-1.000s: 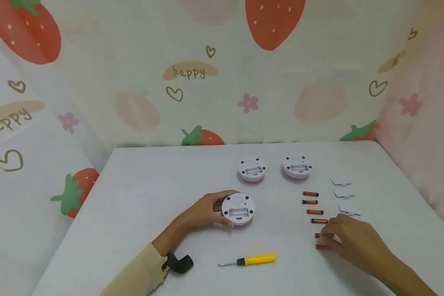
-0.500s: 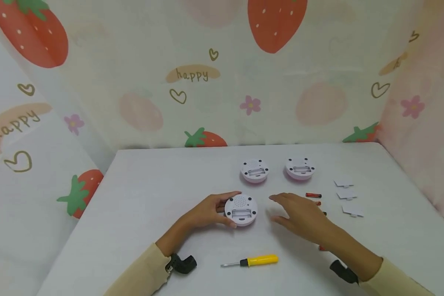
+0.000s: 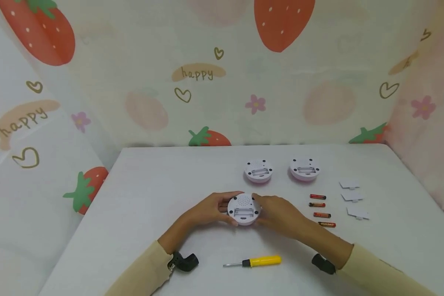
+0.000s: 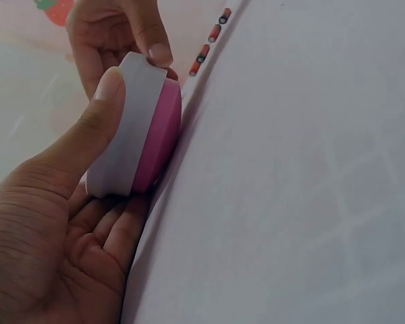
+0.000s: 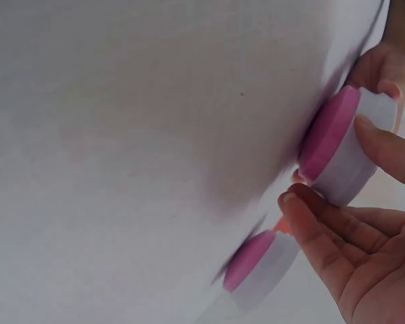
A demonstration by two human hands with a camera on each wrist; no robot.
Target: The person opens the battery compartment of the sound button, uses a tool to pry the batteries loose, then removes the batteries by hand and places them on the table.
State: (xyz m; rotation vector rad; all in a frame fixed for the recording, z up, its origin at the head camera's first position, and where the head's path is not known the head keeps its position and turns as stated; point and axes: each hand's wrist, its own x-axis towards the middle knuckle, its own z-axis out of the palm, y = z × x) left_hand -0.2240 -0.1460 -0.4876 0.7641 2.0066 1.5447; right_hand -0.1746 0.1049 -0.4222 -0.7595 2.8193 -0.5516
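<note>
A round white-and-pink device lies with its white base up in the head view. Its base shows speaker holes and a battery compartment with no battery visible in it. My left hand grips its left side, thumb along the white rim. From the right, my right hand holds the opposite side; the right wrist view shows the thumb on the white edge and fingers under the pink part. Both wrist views show the pink side low, close to the table.
Two similar devices stand behind with bare battery compartments. Several red batteries lie in a column at right, beside three white battery covers. A yellow-handled screwdriver lies in front on the white table.
My right hand has left the batteries and moved left onto the device. The near end of the battery column is now out of sight around my right forearm. My left hand keeps its grip.
</note>
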